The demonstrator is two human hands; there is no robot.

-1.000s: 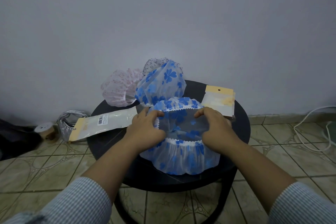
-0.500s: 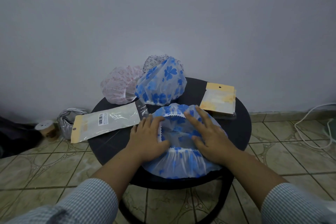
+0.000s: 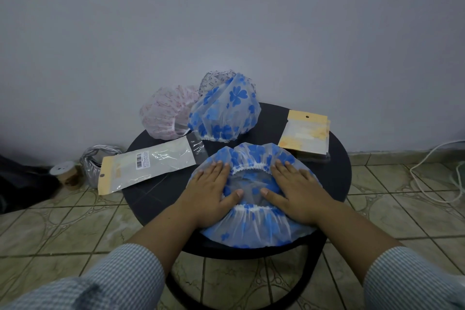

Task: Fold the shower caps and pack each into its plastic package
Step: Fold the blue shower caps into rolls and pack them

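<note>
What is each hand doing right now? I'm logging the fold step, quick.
Left hand: open, fingers flat, pressing on the blue shower cap.
Right hand: open, fingers flat, pressing on the same cap.

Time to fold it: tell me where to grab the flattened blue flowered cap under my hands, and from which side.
Probably pinch the near ruffled edge of the flattened cap where it overhangs the table rim, coming from your own side. Both the left hand and right hand lie flat on it, so sliding them back reaches that free edge; then fold it away from you, over the elastic opening.
</note>
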